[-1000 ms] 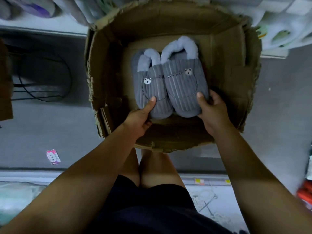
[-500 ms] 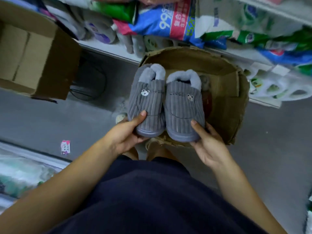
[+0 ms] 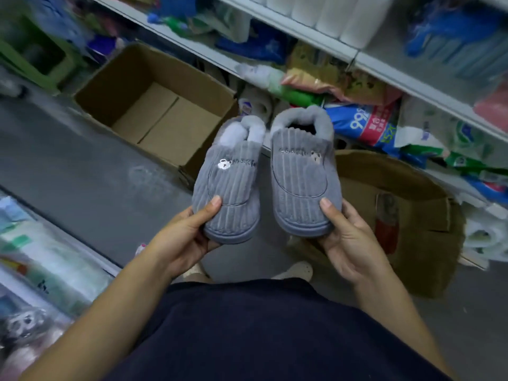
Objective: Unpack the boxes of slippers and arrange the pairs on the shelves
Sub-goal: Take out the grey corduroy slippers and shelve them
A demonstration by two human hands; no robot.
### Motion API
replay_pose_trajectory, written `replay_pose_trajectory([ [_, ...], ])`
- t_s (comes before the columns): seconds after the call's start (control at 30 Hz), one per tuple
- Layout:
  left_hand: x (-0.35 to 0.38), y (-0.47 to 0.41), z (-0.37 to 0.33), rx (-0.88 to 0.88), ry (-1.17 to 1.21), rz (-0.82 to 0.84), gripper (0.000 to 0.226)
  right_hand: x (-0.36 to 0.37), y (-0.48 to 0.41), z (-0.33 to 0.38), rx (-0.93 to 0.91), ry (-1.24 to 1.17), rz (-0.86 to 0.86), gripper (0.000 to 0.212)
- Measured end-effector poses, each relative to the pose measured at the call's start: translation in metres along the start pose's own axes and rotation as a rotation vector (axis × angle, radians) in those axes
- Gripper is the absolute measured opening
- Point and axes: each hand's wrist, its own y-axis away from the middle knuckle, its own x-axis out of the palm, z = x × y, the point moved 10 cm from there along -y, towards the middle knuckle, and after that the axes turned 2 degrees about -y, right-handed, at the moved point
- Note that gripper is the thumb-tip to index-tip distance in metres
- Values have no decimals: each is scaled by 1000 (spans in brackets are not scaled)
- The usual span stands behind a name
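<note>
you have one grey slipper in each of your hands, held up in front of you above the floor and clear of both boxes. your left hand grips the left slipper by its toe, thumb pressed on the ribbed top and the fingers curled underneath, out of sight. your right hand holds the right slipper the same way, thumb on top near the outer edge, palm cupped under the sole. the two slippers sit side by side with a narrow gap between them, toes toward you and fleece-lined openings pointing away. each has a small bear patch and a line of stitched letters across the upper, too blurred to read.

below and to the right of the slippers, the worn cardboard box lies on the floor with its flaps splayed. to the left, farther off, a second open box stands on the floor against the shelving, and you can see its bare bottom. the shelf runs diagonally across the top, with white paper rolls on it and bagged tissue packs piled on the level beneath. a green stool shows blurred at the upper left. your dark clothing fills the bottom of the view.
</note>
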Motion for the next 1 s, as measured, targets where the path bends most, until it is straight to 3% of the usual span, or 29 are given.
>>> replay_pose_trajectory([
  [0.27,-128,44,-104,139,24,21,49,173,10,-73,-51,-16,113,55],
  [0.43,-163,42,-146,170,194,16,48,220,2,-77,-86,-2,119,59],
  [0.53,-172,28,-179,202,238,10,47,240,-19,-65,-113,11,102,67],
  [0.67,-172,2,-242,260,205,23,52,274,-56,-37,-155,-23,107,60],
  [0.87,-155,-32,-377,404,46,45,54,363,-134,22,-213,-32,161,65],
  [1.0,-141,-51,-469,475,-38,41,56,431,-176,78,-282,-61,203,54],
])
